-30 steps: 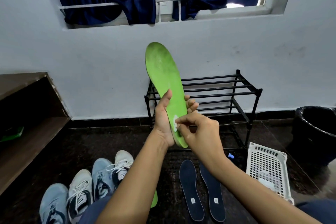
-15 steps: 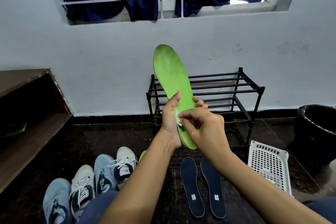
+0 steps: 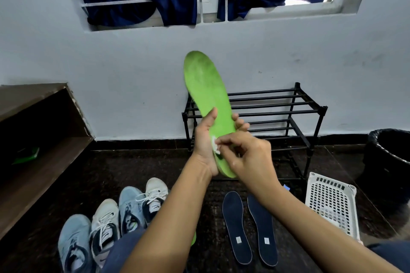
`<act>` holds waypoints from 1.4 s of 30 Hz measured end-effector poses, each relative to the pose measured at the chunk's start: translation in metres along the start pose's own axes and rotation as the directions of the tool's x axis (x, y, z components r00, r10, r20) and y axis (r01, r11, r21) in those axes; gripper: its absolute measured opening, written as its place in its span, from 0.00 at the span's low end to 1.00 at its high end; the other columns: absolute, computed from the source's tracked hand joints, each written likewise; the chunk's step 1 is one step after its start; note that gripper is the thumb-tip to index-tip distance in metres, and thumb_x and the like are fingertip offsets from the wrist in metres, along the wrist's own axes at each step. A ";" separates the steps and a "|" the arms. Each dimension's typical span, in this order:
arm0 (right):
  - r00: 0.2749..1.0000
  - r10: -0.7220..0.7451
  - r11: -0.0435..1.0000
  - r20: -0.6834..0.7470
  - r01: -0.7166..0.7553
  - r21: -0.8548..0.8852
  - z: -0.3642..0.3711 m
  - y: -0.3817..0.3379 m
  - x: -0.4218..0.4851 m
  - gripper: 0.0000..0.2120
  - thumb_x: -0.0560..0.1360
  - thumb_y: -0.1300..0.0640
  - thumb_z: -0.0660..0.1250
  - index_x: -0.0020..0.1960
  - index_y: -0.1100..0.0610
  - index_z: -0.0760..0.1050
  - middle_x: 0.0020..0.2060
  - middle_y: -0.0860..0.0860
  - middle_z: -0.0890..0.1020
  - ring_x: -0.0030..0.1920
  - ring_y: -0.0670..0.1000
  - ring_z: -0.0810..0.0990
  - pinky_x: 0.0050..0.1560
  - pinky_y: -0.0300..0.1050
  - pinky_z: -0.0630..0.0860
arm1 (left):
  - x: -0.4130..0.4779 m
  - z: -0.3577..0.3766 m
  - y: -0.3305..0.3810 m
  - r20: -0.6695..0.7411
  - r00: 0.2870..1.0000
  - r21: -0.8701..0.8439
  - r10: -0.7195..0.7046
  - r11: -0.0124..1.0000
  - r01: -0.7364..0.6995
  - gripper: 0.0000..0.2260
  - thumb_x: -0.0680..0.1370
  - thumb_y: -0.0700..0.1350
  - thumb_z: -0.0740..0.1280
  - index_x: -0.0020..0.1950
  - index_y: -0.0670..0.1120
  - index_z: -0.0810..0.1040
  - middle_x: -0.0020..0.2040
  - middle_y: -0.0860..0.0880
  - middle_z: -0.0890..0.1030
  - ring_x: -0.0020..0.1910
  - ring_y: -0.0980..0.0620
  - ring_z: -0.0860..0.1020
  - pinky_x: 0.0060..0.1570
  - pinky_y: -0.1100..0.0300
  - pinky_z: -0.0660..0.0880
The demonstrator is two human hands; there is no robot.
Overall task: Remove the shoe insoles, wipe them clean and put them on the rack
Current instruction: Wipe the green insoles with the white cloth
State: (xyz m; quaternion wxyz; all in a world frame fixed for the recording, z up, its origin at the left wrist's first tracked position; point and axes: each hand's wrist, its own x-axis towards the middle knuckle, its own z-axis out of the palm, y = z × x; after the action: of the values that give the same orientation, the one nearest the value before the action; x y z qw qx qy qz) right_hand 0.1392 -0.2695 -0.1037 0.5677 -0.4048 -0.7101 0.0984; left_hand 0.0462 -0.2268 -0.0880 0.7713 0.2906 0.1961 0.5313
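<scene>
Fingers [image 3: 241, 123] of the left hand [image 3: 204, 146] curl round the green insole [image 3: 206, 86], holding it upright, toe end up. The right hand [image 3: 250, 155] pinches a small white scrap [image 3: 215, 145] against the heel end. Behind both hands stands the black shoe rack [image 3: 277, 104]; below the right hand, two navy insoles [image 3: 236, 224] lie on the floor [image 3: 111, 173].

The right hand [image 3: 250, 157] has slid left across the heel of the insole [image 3: 208, 95]. Its fingers [image 3: 223, 140] now pinch the white sticker [image 3: 215, 146] at the insole's left edge, beside the left hand [image 3: 205, 142]. The sticker looks lifted and crumpled, no longer flat.
</scene>
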 end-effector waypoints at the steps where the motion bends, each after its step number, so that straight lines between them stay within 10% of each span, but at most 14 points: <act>1: 0.999 0.005 1.000 -0.033 -0.005 -0.004 -0.001 0.000 0.003 0.08 0.65 0.70 0.73 0.41 0.59 0.83 0.36 0.48 0.83 0.42 0.40 0.78 0.44 0.20 0.68 | -0.001 0.002 -0.004 0.007 1.000 0.005 -0.021 1.000 0.021 0.18 0.71 0.57 0.61 0.45 0.41 0.73 0.38 0.46 0.77 0.39 0.50 0.79 0.43 0.60 0.78; 15: 0.947 0.018 1.000 0.321 -0.017 -0.006 0.005 0.004 -0.015 0.07 0.67 0.66 0.71 0.41 0.54 0.83 0.37 0.45 0.83 0.38 0.40 0.78 0.41 0.26 0.70 | 0.002 -0.020 0.026 0.006 0.996 0.018 0.091 0.996 -0.091 0.20 0.71 0.58 0.61 0.47 0.41 0.75 0.40 0.46 0.78 0.39 0.49 0.81 0.47 0.56 0.79; 22: 0.993 -0.052 0.952 0.110 0.083 -0.295 -0.009 0.015 0.010 0.05 0.67 0.63 0.67 0.40 0.60 0.81 0.37 0.55 0.83 0.44 0.57 0.83 0.43 0.46 0.76 | -0.001 -0.001 -0.008 -0.012 1.000 0.040 -0.020 0.999 0.020 0.19 0.71 0.58 0.61 0.45 0.42 0.76 0.39 0.45 0.79 0.38 0.49 0.79 0.45 0.58 0.77; 31: 0.973 0.131 0.991 0.189 -0.129 -0.020 -0.003 -0.007 -0.011 0.09 0.67 0.67 0.72 0.41 0.55 0.84 0.36 0.47 0.84 0.35 0.36 0.78 0.39 0.22 0.68 | 0.009 -0.020 0.009 0.052 0.997 -0.091 0.063 0.994 -0.058 0.25 0.60 0.55 0.78 0.46 0.38 0.78 0.42 0.43 0.81 0.43 0.46 0.83 0.49 0.53 0.80; 36: 0.963 0.153 0.988 0.220 -0.152 -0.025 -0.002 -0.005 -0.012 0.07 0.68 0.66 0.71 0.40 0.55 0.83 0.35 0.47 0.83 0.34 0.37 0.77 0.37 0.24 0.68 | 0.007 -0.021 0.012 0.002 0.994 -0.062 0.112 0.992 -0.111 0.21 0.71 0.58 0.65 0.48 0.40 0.76 0.43 0.45 0.80 0.42 0.48 0.82 0.49 0.56 0.79; 42: 0.998 0.057 0.960 0.033 -0.046 -0.276 -0.007 0.013 0.005 0.04 0.65 0.64 0.67 0.38 0.60 0.81 0.33 0.54 0.81 0.32 0.55 0.79 0.37 0.38 0.70 | 0.008 -0.003 -0.013 0.023 0.996 -0.005 0.083 0.997 -0.083 0.21 0.65 0.55 0.73 0.48 0.41 0.75 0.43 0.44 0.81 0.47 0.48 0.80 0.56 0.56 0.75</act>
State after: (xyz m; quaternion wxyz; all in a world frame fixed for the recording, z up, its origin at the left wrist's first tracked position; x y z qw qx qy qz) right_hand 0.1519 -0.2593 -0.1053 0.4888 -0.4960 -0.7173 0.0214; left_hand 0.0562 -0.2219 -0.0991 0.7514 0.3031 0.1740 0.5598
